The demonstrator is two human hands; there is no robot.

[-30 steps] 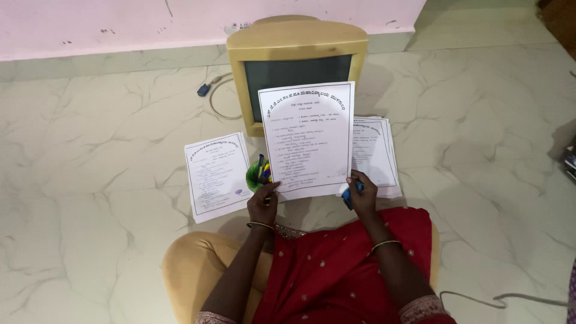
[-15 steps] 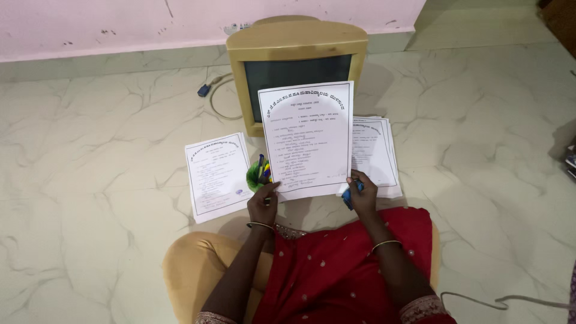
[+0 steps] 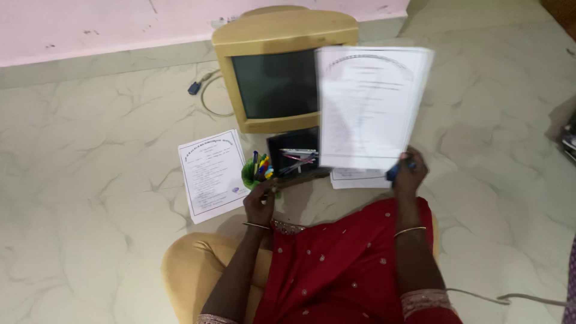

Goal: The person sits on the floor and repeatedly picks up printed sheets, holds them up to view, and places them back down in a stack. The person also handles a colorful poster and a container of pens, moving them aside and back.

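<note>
My right hand (image 3: 409, 173) holds a printed white sheet (image 3: 369, 108) by its lower right corner, lifted and swung to the right, blurred by motion. The same hand also grips a small blue pen (image 3: 393, 174). My left hand (image 3: 261, 201) rests low beside a green cup of coloured pens (image 3: 255, 171), fingers loosely curled, holding nothing that I can see. A black writing board (image 3: 294, 157) with pens on it lies on the floor between my hands.
An old beige monitor (image 3: 276, 36) stands on the marble floor right behind the board, its cable (image 3: 204, 96) trailing left. One printed sheet (image 3: 210, 174) lies left of the cup. A paper stack (image 3: 357, 177) lies under the raised sheet. Another cable (image 3: 516, 297) runs at lower right.
My left hand let go of the sheet. My right hand swung it up and to the right, uncovering the black board. The view shifted slightly.
</note>
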